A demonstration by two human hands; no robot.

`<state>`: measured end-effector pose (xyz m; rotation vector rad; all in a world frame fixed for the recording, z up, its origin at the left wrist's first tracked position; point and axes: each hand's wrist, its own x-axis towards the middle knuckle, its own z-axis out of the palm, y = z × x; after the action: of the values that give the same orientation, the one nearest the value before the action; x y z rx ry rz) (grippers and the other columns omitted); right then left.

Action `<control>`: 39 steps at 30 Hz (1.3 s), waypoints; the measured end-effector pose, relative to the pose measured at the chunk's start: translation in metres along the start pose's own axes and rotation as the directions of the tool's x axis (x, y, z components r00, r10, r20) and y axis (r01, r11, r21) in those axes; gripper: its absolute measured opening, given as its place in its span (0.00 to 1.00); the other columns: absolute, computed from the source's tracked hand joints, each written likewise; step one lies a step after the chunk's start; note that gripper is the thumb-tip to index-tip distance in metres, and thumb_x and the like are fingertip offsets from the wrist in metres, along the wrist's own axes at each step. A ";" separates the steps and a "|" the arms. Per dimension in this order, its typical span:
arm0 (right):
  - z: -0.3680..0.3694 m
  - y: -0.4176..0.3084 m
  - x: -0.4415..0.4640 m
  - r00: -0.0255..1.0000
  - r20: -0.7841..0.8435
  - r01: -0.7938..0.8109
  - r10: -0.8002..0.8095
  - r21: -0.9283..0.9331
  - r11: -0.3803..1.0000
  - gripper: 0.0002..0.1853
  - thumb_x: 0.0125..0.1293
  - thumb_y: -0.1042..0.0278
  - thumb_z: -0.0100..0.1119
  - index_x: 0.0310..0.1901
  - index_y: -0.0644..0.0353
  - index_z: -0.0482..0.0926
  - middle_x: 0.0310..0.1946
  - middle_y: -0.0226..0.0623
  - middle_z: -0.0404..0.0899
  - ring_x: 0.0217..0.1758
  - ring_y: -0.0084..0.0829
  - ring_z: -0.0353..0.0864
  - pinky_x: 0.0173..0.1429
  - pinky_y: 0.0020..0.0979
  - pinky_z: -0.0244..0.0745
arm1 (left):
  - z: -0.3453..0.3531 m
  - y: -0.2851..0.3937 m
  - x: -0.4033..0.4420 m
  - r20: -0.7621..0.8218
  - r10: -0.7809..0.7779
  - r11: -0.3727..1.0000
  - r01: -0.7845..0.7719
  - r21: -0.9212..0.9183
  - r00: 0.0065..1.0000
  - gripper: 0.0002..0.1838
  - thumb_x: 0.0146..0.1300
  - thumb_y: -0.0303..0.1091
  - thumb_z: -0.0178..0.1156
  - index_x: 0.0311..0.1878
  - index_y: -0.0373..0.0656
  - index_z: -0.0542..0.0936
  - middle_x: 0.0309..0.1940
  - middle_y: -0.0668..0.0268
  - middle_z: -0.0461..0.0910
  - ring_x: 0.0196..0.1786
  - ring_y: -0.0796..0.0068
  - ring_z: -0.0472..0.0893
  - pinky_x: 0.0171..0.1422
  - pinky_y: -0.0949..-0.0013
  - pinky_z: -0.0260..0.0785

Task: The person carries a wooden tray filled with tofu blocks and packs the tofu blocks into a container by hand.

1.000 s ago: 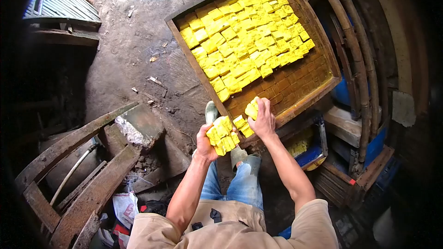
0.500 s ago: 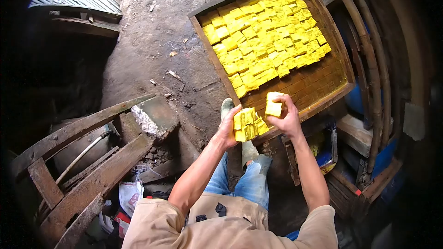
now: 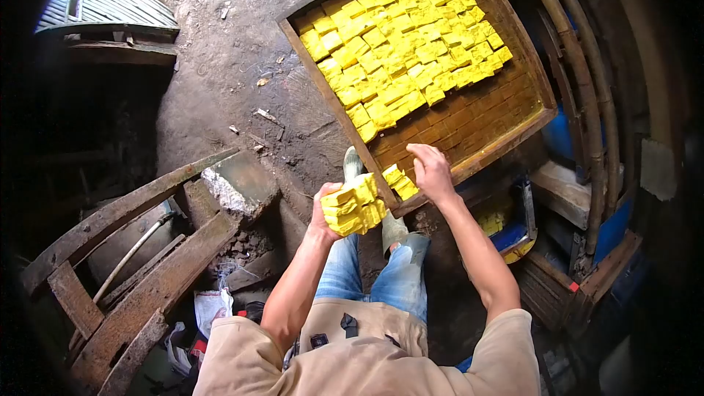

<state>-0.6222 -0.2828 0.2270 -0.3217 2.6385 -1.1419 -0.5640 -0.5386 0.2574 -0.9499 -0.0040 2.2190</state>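
Note:
My left hand (image 3: 326, 209) is closed around a stack of yellow tofu blocks (image 3: 356, 204), held just outside the near corner of a wooden-framed tray (image 3: 477, 114) with a woven bottom. Inside that corner lie a few tofu blocks (image 3: 400, 182). Right beside them, over the tray's near edge, is my right hand (image 3: 433, 174); its fingers are bent but apart, with nothing seen in them. Packed rows of yellow tofu (image 3: 403, 44) cover the far and left part of the tray, while brown weave shows along the near and right sides.
Wooden beams (image 3: 154, 271) and a broken concrete block (image 3: 242, 183) stand at my left. A slatted bamboo rack (image 3: 106, 0) is at the far left. Bamboo poles (image 3: 587, 73) rise at the right, above a blue-lined container (image 3: 510, 235). My boots are on the dirt floor (image 3: 220, 95).
My right hand has let go of the tofu it held, and tofu now lies in the tray's near corner. My left hand has drawn back leftward and down with its stack.

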 end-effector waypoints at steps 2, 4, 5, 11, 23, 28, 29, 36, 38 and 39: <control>0.027 0.018 -0.008 0.978 0.085 0.207 -0.193 -0.222 0.953 0.20 0.59 0.78 0.56 0.55 0.63 0.78 0.56 0.45 0.79 0.64 0.47 0.74 0.69 0.43 0.68 | 0.005 0.003 -0.011 0.093 0.067 0.998 -0.067 0.001 0.993 0.36 0.57 0.48 0.50 0.64 0.32 0.70 0.57 0.44 0.76 0.55 0.44 0.79 0.63 0.45 0.71; 0.048 0.016 -0.019 0.929 0.237 0.353 -0.285 -0.333 0.874 0.21 0.58 0.78 0.56 0.56 0.65 0.77 0.59 0.47 0.77 0.66 0.48 0.72 0.69 0.43 0.67 | -0.004 0.008 -0.019 0.063 0.138 0.990 -0.136 -0.025 0.988 0.37 0.56 0.48 0.50 0.66 0.31 0.68 0.59 0.42 0.74 0.56 0.42 0.78 0.63 0.44 0.70; 0.054 0.017 -0.025 0.932 0.235 0.341 -0.275 -0.316 0.885 0.22 0.57 0.79 0.57 0.55 0.65 0.76 0.59 0.48 0.76 0.66 0.49 0.72 0.69 0.43 0.68 | -0.004 0.010 -0.022 0.029 0.163 0.987 -0.162 -0.023 0.986 0.38 0.56 0.49 0.50 0.66 0.31 0.68 0.59 0.42 0.74 0.56 0.42 0.78 0.64 0.43 0.69; 0.035 -0.001 0.003 0.919 0.393 0.046 -0.024 -0.046 0.998 0.17 0.48 0.80 0.66 0.41 0.62 0.76 0.41 0.44 0.79 0.51 0.45 0.79 0.56 0.41 0.75 | -0.014 0.022 -0.035 0.001 0.255 0.967 -0.255 0.029 0.967 0.36 0.56 0.48 0.51 0.63 0.28 0.71 0.56 0.42 0.77 0.56 0.44 0.78 0.65 0.47 0.69; 0.027 0.028 -0.011 0.780 0.620 -0.057 0.088 -0.070 0.996 0.14 0.47 0.78 0.66 0.38 0.54 0.86 0.47 0.45 0.77 0.53 0.47 0.78 0.55 0.42 0.75 | -0.006 0.027 -0.037 0.049 0.243 0.970 -0.243 -0.007 0.969 0.38 0.55 0.48 0.50 0.64 0.29 0.69 0.58 0.43 0.76 0.56 0.43 0.78 0.65 0.46 0.68; 0.015 -0.021 -0.027 0.906 0.249 -0.227 0.342 -0.395 0.890 0.27 0.50 0.72 0.68 0.55 0.61 0.77 0.60 0.51 0.67 0.62 0.51 0.69 0.64 0.48 0.65 | -0.003 0.029 -0.030 0.052 0.232 0.973 -0.232 0.000 0.971 0.38 0.56 0.49 0.50 0.65 0.30 0.69 0.57 0.44 0.76 0.56 0.43 0.78 0.64 0.46 0.69; 0.015 -0.030 -0.033 0.897 0.150 -0.314 0.415 -0.444 0.839 0.29 0.51 0.72 0.67 0.58 0.63 0.74 0.63 0.54 0.65 0.64 0.53 0.67 0.67 0.49 0.62 | -0.002 0.030 -0.029 0.041 0.231 0.973 -0.230 -0.009 0.972 0.38 0.56 0.49 0.50 0.65 0.30 0.69 0.57 0.44 0.77 0.56 0.43 0.78 0.64 0.46 0.70; 0.083 -0.024 -0.064 0.892 -0.019 -0.421 0.452 -0.399 0.815 0.19 0.56 0.71 0.57 0.50 0.67 0.75 0.55 0.55 0.75 0.59 0.49 0.74 0.68 0.49 0.60 | 0.024 0.042 -0.021 0.103 0.179 0.984 -0.178 -0.024 0.978 0.37 0.57 0.49 0.49 0.64 0.30 0.69 0.57 0.45 0.76 0.57 0.44 0.77 0.65 0.46 0.68; 0.065 -0.035 -0.052 0.871 -0.031 -0.478 0.490 -0.285 0.831 0.19 0.52 0.74 0.61 0.49 0.56 0.75 0.42 0.48 0.76 0.53 0.48 0.76 0.62 0.48 0.64 | 0.022 0.051 -0.022 0.070 0.171 0.985 -0.172 0.004 0.983 0.37 0.56 0.49 0.49 0.64 0.29 0.70 0.58 0.45 0.76 0.57 0.43 0.77 0.64 0.46 0.68; 0.053 -0.041 -0.043 0.883 0.049 -0.422 0.467 -0.353 0.835 0.22 0.53 0.73 0.59 0.52 0.47 0.74 0.39 0.45 0.75 0.50 0.49 0.75 0.57 0.50 0.67 | 0.015 0.056 -0.019 0.042 0.181 0.983 -0.182 0.037 0.983 0.37 0.56 0.50 0.49 0.64 0.29 0.70 0.58 0.45 0.76 0.57 0.43 0.77 0.64 0.45 0.69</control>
<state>-0.5605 -0.3334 0.2275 0.1584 2.5801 -0.5049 -0.5985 -0.5882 0.2653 -0.9172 0.1143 2.3947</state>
